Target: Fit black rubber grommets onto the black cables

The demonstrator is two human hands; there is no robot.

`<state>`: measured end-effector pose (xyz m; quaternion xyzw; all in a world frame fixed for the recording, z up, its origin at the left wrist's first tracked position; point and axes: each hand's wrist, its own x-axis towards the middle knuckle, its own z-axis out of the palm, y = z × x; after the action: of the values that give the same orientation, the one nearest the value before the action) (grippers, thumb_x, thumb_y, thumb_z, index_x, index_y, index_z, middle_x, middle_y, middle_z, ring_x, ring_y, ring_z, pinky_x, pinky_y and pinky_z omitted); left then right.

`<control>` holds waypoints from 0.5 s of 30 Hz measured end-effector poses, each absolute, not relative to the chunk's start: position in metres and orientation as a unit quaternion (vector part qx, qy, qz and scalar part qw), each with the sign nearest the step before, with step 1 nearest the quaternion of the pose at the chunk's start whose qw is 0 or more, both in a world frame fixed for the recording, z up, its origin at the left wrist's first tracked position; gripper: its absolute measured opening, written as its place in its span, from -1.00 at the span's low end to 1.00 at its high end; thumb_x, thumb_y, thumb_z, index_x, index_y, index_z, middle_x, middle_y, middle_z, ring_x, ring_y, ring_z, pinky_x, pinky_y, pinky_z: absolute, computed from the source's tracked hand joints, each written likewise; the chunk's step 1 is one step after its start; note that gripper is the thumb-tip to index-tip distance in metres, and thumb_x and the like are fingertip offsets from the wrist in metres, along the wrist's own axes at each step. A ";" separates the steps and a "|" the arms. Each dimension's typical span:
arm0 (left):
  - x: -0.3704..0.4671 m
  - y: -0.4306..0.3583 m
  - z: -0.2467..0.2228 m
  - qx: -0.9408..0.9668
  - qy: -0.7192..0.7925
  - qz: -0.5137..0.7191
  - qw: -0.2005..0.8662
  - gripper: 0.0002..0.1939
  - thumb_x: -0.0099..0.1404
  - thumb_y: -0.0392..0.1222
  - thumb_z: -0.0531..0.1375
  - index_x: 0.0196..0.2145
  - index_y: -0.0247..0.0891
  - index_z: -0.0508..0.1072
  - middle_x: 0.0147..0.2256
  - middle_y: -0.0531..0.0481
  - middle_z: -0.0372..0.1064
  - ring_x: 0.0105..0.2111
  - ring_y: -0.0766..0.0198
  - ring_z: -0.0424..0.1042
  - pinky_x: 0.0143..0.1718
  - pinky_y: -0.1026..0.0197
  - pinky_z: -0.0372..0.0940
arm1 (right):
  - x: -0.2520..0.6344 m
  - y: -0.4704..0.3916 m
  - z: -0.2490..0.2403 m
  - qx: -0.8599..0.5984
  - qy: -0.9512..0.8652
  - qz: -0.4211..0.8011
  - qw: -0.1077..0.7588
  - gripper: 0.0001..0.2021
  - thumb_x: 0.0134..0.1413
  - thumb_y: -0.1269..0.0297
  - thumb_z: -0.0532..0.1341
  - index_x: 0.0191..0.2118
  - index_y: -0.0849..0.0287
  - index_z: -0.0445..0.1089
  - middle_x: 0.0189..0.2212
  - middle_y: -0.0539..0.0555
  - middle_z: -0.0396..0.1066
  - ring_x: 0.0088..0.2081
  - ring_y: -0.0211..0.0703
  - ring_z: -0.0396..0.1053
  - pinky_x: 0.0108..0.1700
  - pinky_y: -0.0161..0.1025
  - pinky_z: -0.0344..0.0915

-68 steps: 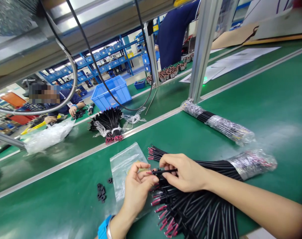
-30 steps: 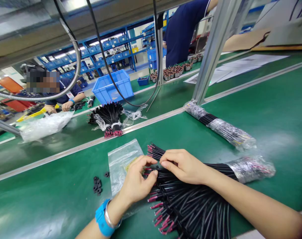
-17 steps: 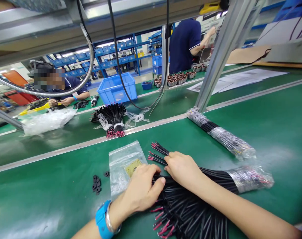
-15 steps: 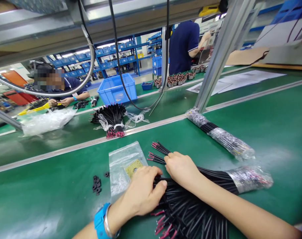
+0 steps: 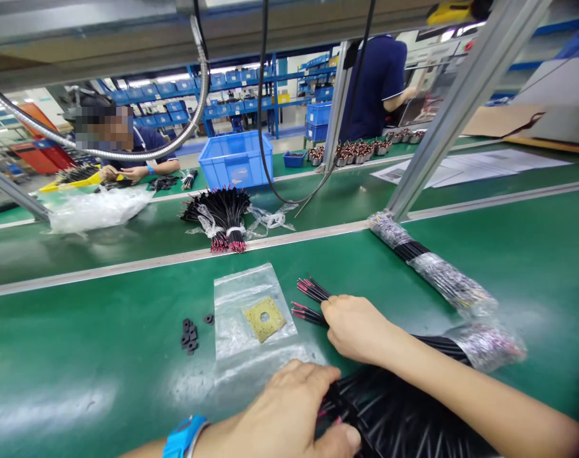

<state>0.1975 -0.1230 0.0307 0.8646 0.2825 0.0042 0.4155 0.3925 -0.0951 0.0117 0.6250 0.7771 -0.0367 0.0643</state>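
Observation:
My right hand (image 5: 358, 327) is closed around a bunch of black cables (image 5: 313, 315), whose pink-red stripped ends stick out to the left. Plastic film (image 5: 489, 346) wraps a cable bundle's far end on the right. Below, a loose heap of black cables (image 5: 408, 413) spreads under my right forearm. My left hand (image 5: 296, 407), with a blue wristband, rests at the left edge of this heap, thumb and fingers apart with cables between them. Its fingertips partly cover the cable ends. A clear zip bag (image 5: 234, 331) with a yellowish square plate (image 5: 265, 319) lies beyond it.
Small black parts (image 5: 189, 336) lie left of the bag. A film-wrapped cable bundle (image 5: 432, 264) lies at the right by a metal post (image 5: 442, 133). Across the rail stand tied cable bundles (image 5: 227, 213) and a blue bin (image 5: 236, 159). Two people work behind.
My left hand has come nearer and lower, uncovering the bag and plate. My right hand still holds the cable bunch. The view has shifted slightly.

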 end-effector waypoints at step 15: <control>0.181 -0.120 0.008 0.868 0.281 0.092 0.398 -0.55 0.32 -0.05 0.07 0.10 -0.30 0.28 0.03 -0.18 0.35 0.02 0.07 0.32 0.11 0.04 0.22 | 0.394 -0.116 -0.002 0.567 0.814 -0.122 -0.013 -0.93 0.09 0.41 0.12 -0.28 0.18 0.31 -0.35 0.05 0.41 -0.31 -0.11 0.39 -0.28 -0.25 0.20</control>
<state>0.1805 -0.1199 0.0081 0.8682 0.2813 0.0918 0.3983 0.3944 -0.1156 -0.0016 0.5674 0.8143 -0.1221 -0.0126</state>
